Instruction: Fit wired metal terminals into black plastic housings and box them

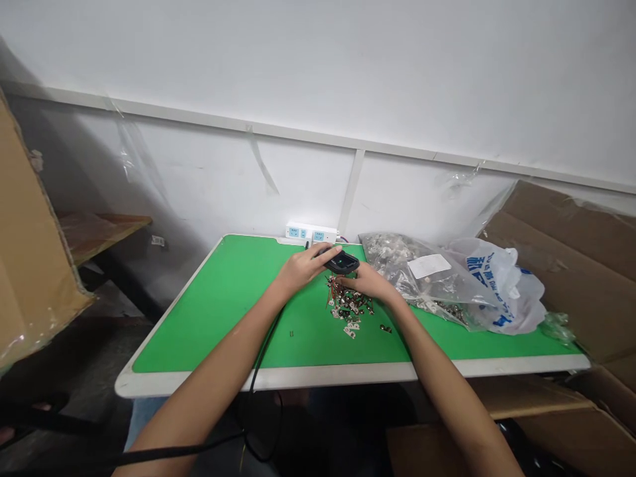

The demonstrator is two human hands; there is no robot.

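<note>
My left hand (304, 268) is closed around a black plastic casing (342, 261), oblong and hollow, tilted so its recess shows. The casing is raised over a pile of small metal and white parts (350, 301), with reddish-brown wires among them. My right hand (371, 283) is beside the casing's right end, its thumb reaching toward the top of the pile. The other fingers of that hand are partly hidden behind the casing, and what they pinch is too small to make out. White pieces (352, 329) lie at the pile's near edge.
The green-topped table (199, 318) stands against a white wall. A white power strip (311, 233) is at its back edge. Clear bags of parts (397, 258) and a white printed bag (501, 285) lie right. A black cable (263, 351) hangs over the front edge. Cardboard (571, 265) leans at right.
</note>
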